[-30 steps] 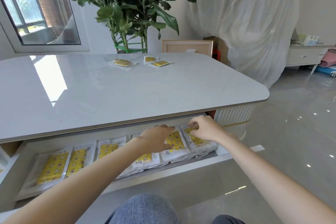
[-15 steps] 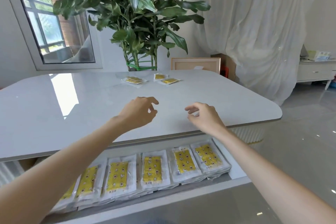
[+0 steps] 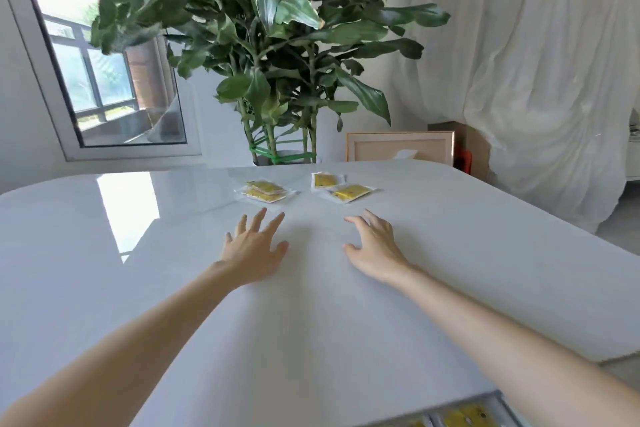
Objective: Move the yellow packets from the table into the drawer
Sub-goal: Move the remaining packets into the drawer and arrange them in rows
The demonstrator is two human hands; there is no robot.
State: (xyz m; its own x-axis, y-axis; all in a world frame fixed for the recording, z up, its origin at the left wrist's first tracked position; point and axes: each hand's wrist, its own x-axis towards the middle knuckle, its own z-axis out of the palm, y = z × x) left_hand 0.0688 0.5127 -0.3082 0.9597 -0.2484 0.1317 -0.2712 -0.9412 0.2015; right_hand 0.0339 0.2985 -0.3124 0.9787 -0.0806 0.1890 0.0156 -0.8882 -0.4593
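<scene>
Where the white tabletop (image 3: 166, 288) nears its far edge, the yellow packets lie in two small groups: a stack of clear-wrapped packets (image 3: 265, 191) to the left, and two more (image 3: 341, 187) just to its right, one overlapping the other. Both groups rest flat, apart from each other and apart from both hands. The left hand (image 3: 252, 250) is stretched out just short of the left stack, palm down, its fingers (image 3: 258, 218) straight and spread, holding nothing. The right hand (image 3: 375, 246) reaches toward the right pair, its fingers (image 3: 360, 222) loosely spread and slightly bent, also holding nothing. Whether either hand touches the surface cannot be told. At the bottom edge, a sliver of the open drawer (image 3: 504, 406) shows under the near rim, with more yellow packets (image 3: 464, 418) inside. Behind the far edge stand a large leafy plant (image 3: 277, 45), a leaning picture frame (image 3: 398, 149), a window (image 3: 104, 87) and a white curtain (image 3: 536, 80).
</scene>
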